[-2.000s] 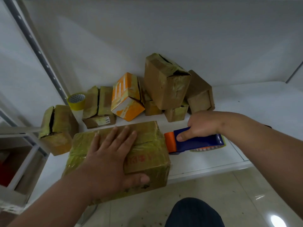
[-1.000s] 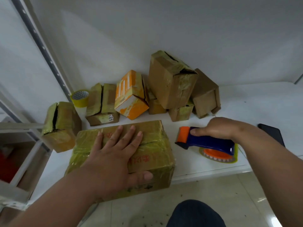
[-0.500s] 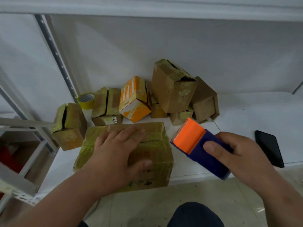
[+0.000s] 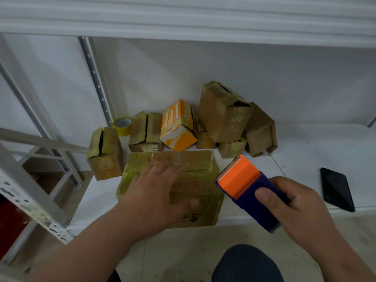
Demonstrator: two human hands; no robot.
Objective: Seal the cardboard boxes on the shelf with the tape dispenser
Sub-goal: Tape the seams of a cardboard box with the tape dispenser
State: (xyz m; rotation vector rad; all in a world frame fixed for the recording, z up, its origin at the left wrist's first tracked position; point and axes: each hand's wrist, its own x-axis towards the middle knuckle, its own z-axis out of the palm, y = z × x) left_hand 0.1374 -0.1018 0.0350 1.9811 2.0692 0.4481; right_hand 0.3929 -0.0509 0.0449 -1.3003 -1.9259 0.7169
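Observation:
A large taped cardboard box (image 4: 195, 180) lies at the front edge of the white shelf (image 4: 305, 151). My left hand (image 4: 156, 192) rests flat on its top, blurred, thumb down the front face. My right hand (image 4: 293, 202) grips the blue tape dispenser (image 4: 250, 192) by its handle, just right of the box; its orange head points up and away, level with the box's right top edge. Several smaller boxes stand behind: a tall split one (image 4: 104, 153) at left, an orange-and-white one (image 4: 178, 125), and a tilted brown one (image 4: 223, 112).
A yellow tape roll (image 4: 122, 125) sits by the perforated shelf upright (image 4: 95, 82). A black phone (image 4: 336, 189) lies on the shelf to the right. An upper shelf board (image 4: 183, 17) hangs overhead. Another rack (image 4: 30, 192) stands at left. My knee (image 4: 244, 263) is below.
My right hand has lifted the dispenser off the shelf and turned its orange head up beside the box. My left hand has shifted on the box top. The view has tilted up.

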